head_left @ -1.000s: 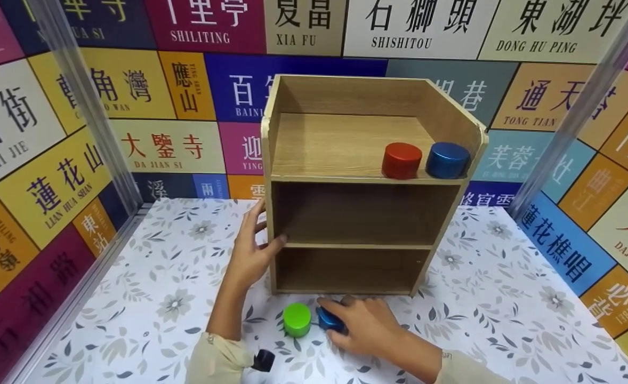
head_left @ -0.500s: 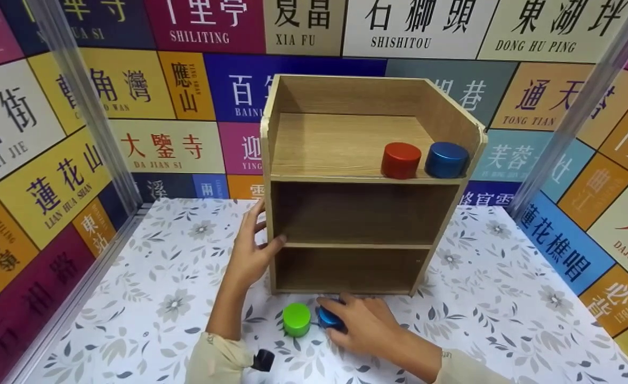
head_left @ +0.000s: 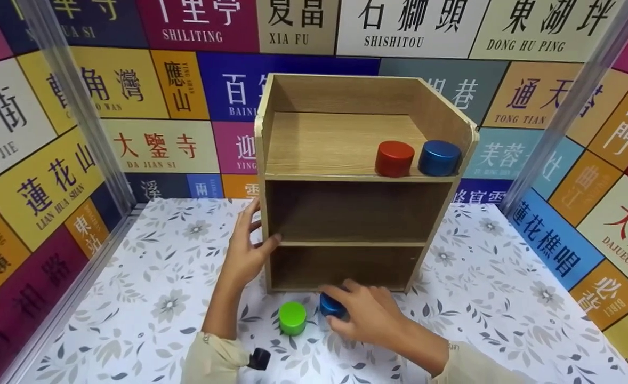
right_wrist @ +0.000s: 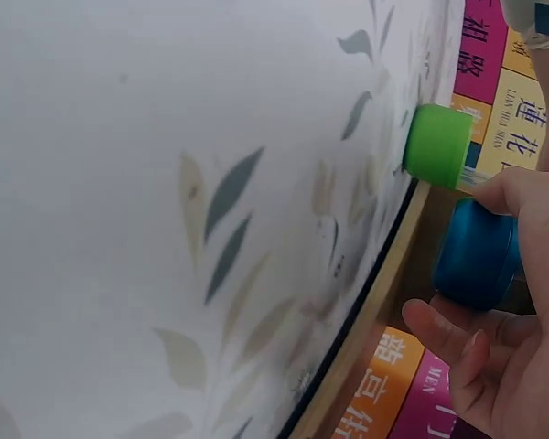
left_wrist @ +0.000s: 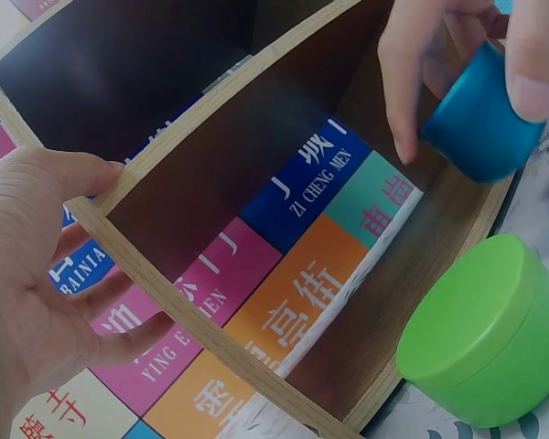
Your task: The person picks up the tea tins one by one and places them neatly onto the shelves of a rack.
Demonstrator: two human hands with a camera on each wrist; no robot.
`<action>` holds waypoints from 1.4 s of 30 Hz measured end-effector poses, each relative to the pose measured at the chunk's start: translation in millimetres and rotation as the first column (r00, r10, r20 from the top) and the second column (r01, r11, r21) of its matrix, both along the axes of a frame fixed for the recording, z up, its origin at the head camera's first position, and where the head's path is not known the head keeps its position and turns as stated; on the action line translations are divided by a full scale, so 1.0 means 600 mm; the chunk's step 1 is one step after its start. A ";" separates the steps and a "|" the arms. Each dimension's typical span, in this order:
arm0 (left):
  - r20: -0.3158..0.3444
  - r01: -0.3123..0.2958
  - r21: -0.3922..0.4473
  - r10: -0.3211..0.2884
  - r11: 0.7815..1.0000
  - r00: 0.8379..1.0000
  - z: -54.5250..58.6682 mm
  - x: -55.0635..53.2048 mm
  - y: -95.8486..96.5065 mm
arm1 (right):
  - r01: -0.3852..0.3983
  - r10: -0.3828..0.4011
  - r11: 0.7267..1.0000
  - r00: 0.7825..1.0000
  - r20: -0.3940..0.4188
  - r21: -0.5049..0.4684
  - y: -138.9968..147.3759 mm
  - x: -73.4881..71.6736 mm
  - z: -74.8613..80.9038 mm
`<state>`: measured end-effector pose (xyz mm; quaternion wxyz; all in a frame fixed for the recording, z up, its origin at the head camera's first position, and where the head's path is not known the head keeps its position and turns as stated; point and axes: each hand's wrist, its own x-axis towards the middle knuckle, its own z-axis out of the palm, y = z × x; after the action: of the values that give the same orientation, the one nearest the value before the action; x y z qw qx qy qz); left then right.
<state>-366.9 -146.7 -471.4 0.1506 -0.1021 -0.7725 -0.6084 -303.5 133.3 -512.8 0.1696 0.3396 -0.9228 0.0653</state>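
My left hand (head_left: 246, 256) holds the left side of a small wooden shelf (head_left: 319, 144), its thumb on the front edge. In the left wrist view that hand (left_wrist: 46, 256) has its thumb near the middle board and its other fingers along the outer side. My right hand (head_left: 370, 317) grips a small round blue tin (head_left: 331, 305) between thumb and fingers, in front of the bottom compartment. The right wrist view shows this blue tin (right_wrist: 476, 254) raised off the tablecloth. Left of it a green tin (head_left: 292, 318) with a lid stands on the cloth.
On the top board, near its front right corner, stand a red tin (head_left: 394, 159) and another blue tin (head_left: 439, 158). A flowered cloth (head_left: 170, 298) covers the table. Colourful lettered panels (head_left: 287, 32) form walls behind and on both sides.
My right hand has lifted the blue tin off the cloth and moved slightly forward, toward the shelf's bottom. The left hand keeps its hold. The head view has shifted a little.
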 end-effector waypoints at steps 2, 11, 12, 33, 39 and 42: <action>-0.003 0.002 0.003 -0.002 1.000 1.000 0.000 0.000 -0.001 | 0.000 0.000 1.000 1.000 -0.009 -0.006 0.002 -0.001 0.006; 0.038 0.010 0.033 -0.011 0.999 0.999 0.007 0.003 0.005 | -0.006 0.006 1.000 1.000 -0.007 -0.017 0.008 0.001 0.029; 0.037 0.009 0.037 -0.011 0.999 0.999 0.010 0.005 0.006 | -0.004 0.004 1.000 1.000 -0.002 -0.024 0.009 0.001 0.032; 0.022 0.017 0.023 -0.017 1.000 1.000 0.006 0.001 0.003 | 0.086 -0.086 0.996 0.996 0.011 -0.014 0.010 0.016 0.095; -0.023 0.016 0.026 -0.016 1.000 1.000 0.002 0.001 0.001 | 0.090 -0.090 0.996 0.996 0.024 -0.015 0.006 0.023 0.109; -0.034 0.012 0.018 -0.012 1.000 0.999 0.001 0.000 0.001 | 0.080 -0.080 0.997 0.997 -0.004 -0.020 0.007 0.025 0.116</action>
<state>-366.6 -145.8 -470.6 0.1609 -0.1156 -0.7636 -0.6146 -288.6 137.3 -443.4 0.1775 0.3009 -0.9346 0.0668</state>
